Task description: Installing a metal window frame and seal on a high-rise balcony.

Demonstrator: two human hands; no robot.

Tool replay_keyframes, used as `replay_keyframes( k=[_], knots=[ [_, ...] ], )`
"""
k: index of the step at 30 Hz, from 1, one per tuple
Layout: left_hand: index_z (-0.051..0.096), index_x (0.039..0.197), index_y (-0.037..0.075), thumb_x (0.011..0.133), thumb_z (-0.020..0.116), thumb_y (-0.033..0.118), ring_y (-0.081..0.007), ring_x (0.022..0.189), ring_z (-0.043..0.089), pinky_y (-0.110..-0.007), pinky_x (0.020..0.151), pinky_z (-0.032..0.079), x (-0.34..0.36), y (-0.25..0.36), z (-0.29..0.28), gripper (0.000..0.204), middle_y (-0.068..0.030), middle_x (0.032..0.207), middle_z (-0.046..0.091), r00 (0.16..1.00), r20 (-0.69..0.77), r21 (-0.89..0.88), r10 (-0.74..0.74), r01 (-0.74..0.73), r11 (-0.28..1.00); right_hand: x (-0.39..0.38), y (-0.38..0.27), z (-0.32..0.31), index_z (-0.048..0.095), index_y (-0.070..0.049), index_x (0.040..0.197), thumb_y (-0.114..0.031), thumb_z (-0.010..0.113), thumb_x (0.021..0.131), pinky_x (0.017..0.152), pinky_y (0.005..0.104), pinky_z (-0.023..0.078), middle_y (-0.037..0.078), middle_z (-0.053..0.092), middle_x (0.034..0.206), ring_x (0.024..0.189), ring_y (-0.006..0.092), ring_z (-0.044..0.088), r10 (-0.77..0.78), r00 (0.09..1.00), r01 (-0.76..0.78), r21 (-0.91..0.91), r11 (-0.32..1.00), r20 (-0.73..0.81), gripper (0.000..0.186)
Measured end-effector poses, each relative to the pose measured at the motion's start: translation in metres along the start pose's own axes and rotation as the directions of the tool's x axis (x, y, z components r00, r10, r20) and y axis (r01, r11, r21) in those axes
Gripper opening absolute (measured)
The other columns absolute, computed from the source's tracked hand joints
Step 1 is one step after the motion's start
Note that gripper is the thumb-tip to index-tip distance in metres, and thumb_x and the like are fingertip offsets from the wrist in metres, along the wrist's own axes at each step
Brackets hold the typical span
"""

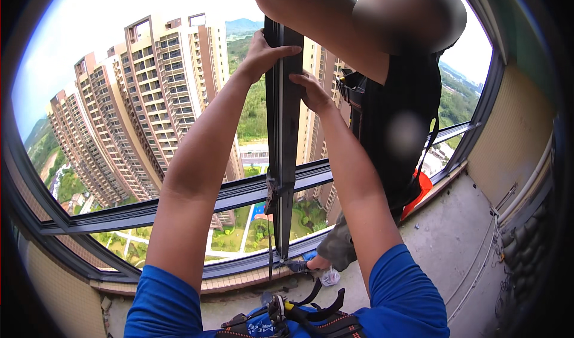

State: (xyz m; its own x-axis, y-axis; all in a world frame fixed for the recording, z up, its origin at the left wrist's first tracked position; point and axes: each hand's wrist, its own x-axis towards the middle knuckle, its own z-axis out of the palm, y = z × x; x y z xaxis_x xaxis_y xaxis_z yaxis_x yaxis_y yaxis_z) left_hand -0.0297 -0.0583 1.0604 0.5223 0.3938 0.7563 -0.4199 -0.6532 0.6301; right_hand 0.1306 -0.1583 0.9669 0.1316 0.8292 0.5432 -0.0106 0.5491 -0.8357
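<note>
Gripping the dark metal window post point(282, 128) from both sides, left hand point(261, 54) and right hand point(312, 93) clasp what looks stiff, heavy, smooth-faced, best held by its edges.

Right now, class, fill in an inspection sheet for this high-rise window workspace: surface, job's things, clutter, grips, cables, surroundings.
Surface: bare concrete ledge under the window.
Job's things: dark vertical window frame bar, upright, crossing a horizontal rail.
Clutter: small debris by the wall foot.
Grips: left hand wraps the bar's left edge; right hand presses its right edge.
Cables: strap hangs down the bar; thin lines run along the ledge at right.
Surroundings: a second person in dark clothing stands alongside; tower blocks outside.
</note>
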Motion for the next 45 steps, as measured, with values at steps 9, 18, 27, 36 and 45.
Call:
replay_keyframes(
  k=[9, 18, 27, 36, 45],
  knots=[
    [0.034, 0.147, -0.007, 0.066, 0.095, 0.039, -0.0358, 0.133, 0.051, -0.041, 0.112, 0.045, -0.013, -0.013, 0.002, 0.112, -0.0239, 0.139, 0.045, 1.0, 0.0, -0.003, 0.004, -0.004, 1.0, -0.012, 0.016, 0.003, 0.055, -0.006, 0.142, -0.037, 0.083, 0.076, 0.099, 0.0319, 0.043, 0.003, 0.064, 0.124, 0.116, 0.0149, 0.058, 0.01, 1.0, -0.01, 0.006, 1.0, -0.029, 0.078],
    [0.049, 0.141, 0.0, 0.068, 0.095, 0.026, -0.0291, 0.128, 0.056, -0.04, 0.107, 0.048, -0.006, -0.019, 0.003, 0.09, -0.0169, 0.134, 0.053, 0.997, 0.078, -0.077, 0.0, 0.006, 0.997, -0.008, 0.025, -0.005, 0.057, -0.003, 0.134, -0.027, 0.079, 0.086, 0.088, 0.0293, 0.053, 0.004, 0.068, 0.114, 0.101, 0.013, 0.066, -0.078, 0.996, 0.079, 0.022, 0.997, -0.038, 0.058],
    [0.052, 0.139, -0.001, 0.072, 0.093, 0.022, -0.0257, 0.122, 0.061, -0.037, 0.103, 0.052, -0.012, -0.007, 0.001, 0.082, -0.0148, 0.133, 0.057, 0.992, 0.127, -0.12, 0.01, 0.005, 0.993, -0.004, 0.028, -0.006, 0.057, -0.003, 0.136, -0.023, 0.075, 0.088, 0.09, 0.0296, 0.051, 0.005, 0.067, 0.117, 0.104, 0.0124, 0.065, -0.086, 0.995, 0.086, 0.004, 0.996, -0.05, 0.056],
    [0.057, 0.133, -0.001, 0.072, 0.093, 0.023, -0.0258, 0.121, 0.062, -0.037, 0.1, 0.054, -0.007, -0.025, 0.0, 0.075, -0.0156, 0.131, 0.06, 0.994, 0.062, -0.099, 0.088, -0.081, 0.992, -0.006, 0.024, -0.004, 0.047, -0.004, 0.152, -0.028, 0.083, 0.08, 0.109, 0.0335, 0.039, 0.004, 0.058, 0.139, 0.127, 0.0165, 0.053, -0.026, 1.0, 0.026, 0.009, 1.0, -0.011, 0.085],
    [0.06, 0.129, 0.0, 0.07, 0.094, 0.023, -0.0235, 0.114, 0.066, -0.037, 0.097, 0.054, -0.014, -0.008, 0.002, 0.072, -0.0124, 0.123, 0.065, 0.995, 0.081, -0.108, 0.05, -0.042, 0.993, -0.006, 0.026, -0.007, 0.044, -0.006, 0.154, -0.029, 0.082, 0.081, 0.11, 0.0334, 0.039, 0.003, 0.058, 0.139, 0.129, 0.0155, 0.053, -0.024, 1.0, 0.023, 0.024, 0.999, 0.017, 0.086]
  ],
)
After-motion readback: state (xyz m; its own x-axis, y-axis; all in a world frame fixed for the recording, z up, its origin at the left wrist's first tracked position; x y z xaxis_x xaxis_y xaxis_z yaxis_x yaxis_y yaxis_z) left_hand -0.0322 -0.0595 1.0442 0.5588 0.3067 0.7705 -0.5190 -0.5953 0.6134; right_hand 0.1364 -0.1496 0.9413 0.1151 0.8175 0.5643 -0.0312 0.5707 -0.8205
